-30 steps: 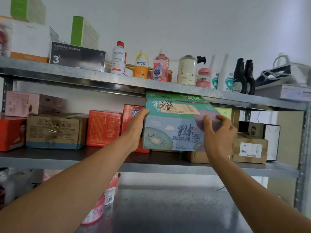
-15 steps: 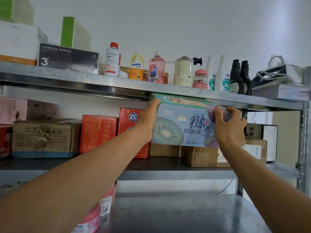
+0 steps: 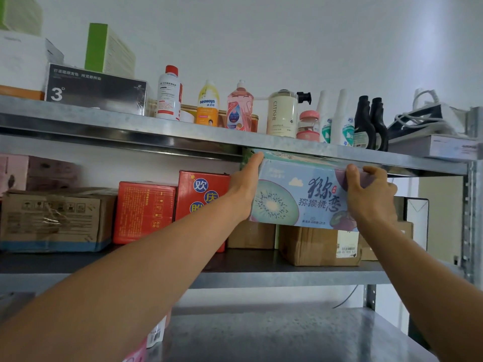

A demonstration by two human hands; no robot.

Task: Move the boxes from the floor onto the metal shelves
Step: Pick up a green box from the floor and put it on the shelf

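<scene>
A light-blue box printed with a sliced kiwi (image 3: 300, 199) sits high in the middle shelf bay, its top edge just under the top metal shelf (image 3: 235, 138). My left hand (image 3: 244, 189) grips its left end and my right hand (image 3: 369, 197) grips its right end. The box rests on or hovers just over brown cardboard boxes (image 3: 313, 246) standing on the middle shelf (image 3: 274, 279); I cannot tell whether it touches them.
Red boxes (image 3: 143, 210) and a taped cardboard box (image 3: 52, 220) stand left of the kiwi box. Bottles (image 3: 239, 108), a black box (image 3: 96, 90) and a green box (image 3: 104, 48) line the top shelf. A bare lower shelf (image 3: 274, 335) lies below. A shelf post (image 3: 473, 205) stands right.
Both hands have lifted the kiwi box from in front of the middle shelf up under the top shelf and pushed it farther in. The view has tilted slightly upward.
</scene>
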